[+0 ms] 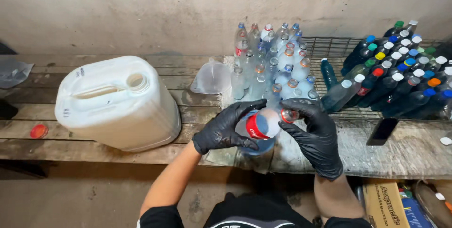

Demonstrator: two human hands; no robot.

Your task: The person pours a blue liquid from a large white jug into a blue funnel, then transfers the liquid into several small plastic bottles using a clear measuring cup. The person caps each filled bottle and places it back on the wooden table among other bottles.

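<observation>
Both my hands wear black gloves. My left hand (223, 129) grips the body of a clear plastic bottle (262, 125) with a red label, tilted over the bench's front edge. My right hand (316, 136) holds the bottle's neck, fingers closed round its cap (288, 115). Just behind stands a cluster of empty clear bottles (273, 61) with mixed caps.
A white plastic jerrycan (113, 103) with an open mouth lies on the wooden bench at left, a red cap (39, 130) beside it. A clear funnel (212, 76) sits mid-bench. Filled dark-blue bottles (400, 75) lean on a wire rack. A phone (382, 130) lies at right.
</observation>
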